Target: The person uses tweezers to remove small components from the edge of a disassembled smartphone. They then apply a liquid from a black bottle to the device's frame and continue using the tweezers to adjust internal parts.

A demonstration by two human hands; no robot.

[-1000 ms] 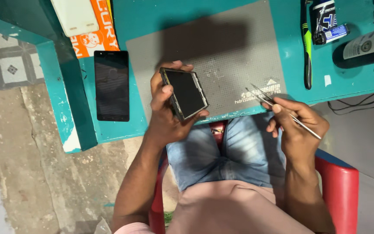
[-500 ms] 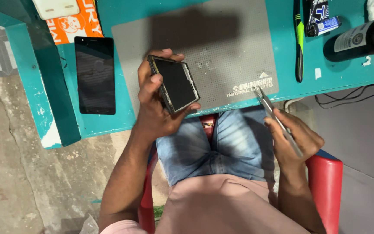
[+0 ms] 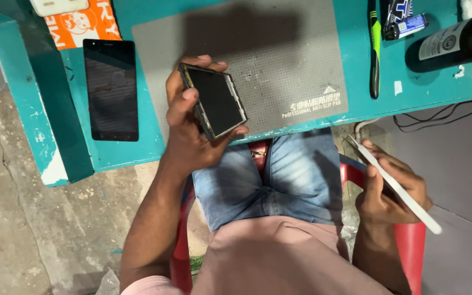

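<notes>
Both hands raised: left hand (image 3: 192, 128) grips phone (image 3: 214, 101), right hand (image 3: 389, 188) holds tweezers (image 3: 391, 183)

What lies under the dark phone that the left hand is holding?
Under the phone show the left hand, its fingers wrapped behind, and the grey mat. The phone's back is hidden.

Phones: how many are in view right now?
2. One dark-screened phone is gripped in the left hand over the grey mat; another black phone lies flat on the teal table, left of the mat.
</notes>
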